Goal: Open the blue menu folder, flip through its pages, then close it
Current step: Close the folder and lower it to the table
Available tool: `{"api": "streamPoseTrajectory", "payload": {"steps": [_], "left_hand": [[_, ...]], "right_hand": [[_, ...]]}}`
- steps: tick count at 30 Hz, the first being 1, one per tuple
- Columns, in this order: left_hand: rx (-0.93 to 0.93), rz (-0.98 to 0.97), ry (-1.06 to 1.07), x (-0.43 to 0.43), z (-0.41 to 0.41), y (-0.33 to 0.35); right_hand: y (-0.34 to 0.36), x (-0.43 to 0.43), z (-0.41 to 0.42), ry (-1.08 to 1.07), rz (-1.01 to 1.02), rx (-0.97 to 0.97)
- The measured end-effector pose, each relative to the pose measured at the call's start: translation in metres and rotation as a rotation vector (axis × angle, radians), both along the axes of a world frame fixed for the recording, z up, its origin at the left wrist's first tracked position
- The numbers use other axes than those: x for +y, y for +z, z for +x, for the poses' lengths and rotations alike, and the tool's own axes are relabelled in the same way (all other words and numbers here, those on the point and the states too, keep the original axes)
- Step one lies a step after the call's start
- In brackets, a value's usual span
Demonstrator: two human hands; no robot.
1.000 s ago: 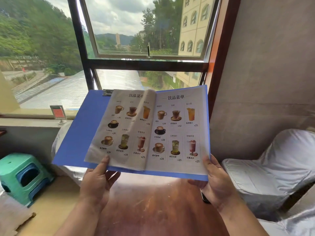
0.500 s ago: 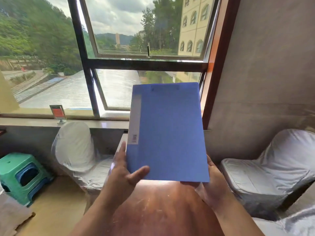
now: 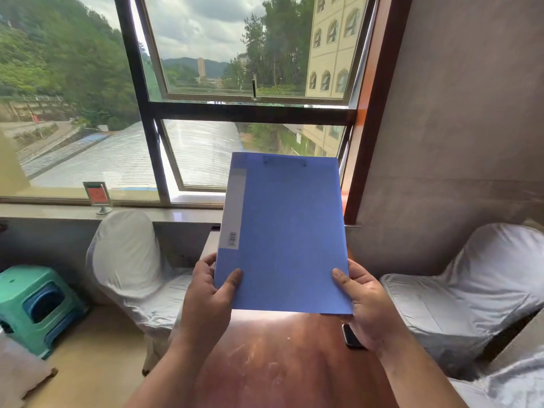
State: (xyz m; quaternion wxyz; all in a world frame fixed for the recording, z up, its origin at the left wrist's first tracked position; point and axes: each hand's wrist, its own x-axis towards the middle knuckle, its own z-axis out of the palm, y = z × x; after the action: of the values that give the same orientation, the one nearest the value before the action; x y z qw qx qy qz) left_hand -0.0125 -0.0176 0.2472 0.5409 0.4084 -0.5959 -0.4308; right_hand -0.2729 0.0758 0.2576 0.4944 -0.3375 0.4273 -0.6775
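Observation:
The blue menu folder (image 3: 285,231) is closed and held up above the wooden table (image 3: 279,357), its cover facing me, a grey spine label with a barcode along its left edge. My left hand (image 3: 206,295) grips the lower left corner, thumb on the cover. My right hand (image 3: 365,301) grips the lower right corner, thumb on the cover too. The pages are hidden inside.
A dark phone (image 3: 351,337) lies on the table under my right wrist. White-covered chairs stand at left (image 3: 129,260) and right (image 3: 471,281). A green plastic stool (image 3: 35,304) sits on the floor at left. A small sign holder (image 3: 98,197) stands on the windowsill.
One second ago the folder lay open showing drink pages. My left hand swung the cover shut, then both hands settled on the bottom corners with thumbs on the cover.

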Motion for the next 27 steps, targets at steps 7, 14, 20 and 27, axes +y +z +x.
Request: {"api": "streamPoseTrajectory", "payload": {"steps": [7, 14, 20, 27], "left_hand": [[-0.021, -0.006, -0.004, 0.004, -0.003, 0.005], [-0.035, 0.045, -0.014, 0.000, -0.003, -0.005], [-0.415, 0.309, -0.107, 0.014, 0.017, -0.086], [-0.887, 0.605, -0.164, 0.097, 0.044, -0.252]], "right_hand": [[-0.001, 0.001, -0.004, -0.020, -0.014, 0.001], [-0.006, 0.003, -0.008, -0.058, 0.002, 0.017], [-0.084, 0.030, -0.017, -0.043, 0.302, 0.320], [-0.259, 0.113, 0.009, 0.110, 0.772, 0.729]]}}
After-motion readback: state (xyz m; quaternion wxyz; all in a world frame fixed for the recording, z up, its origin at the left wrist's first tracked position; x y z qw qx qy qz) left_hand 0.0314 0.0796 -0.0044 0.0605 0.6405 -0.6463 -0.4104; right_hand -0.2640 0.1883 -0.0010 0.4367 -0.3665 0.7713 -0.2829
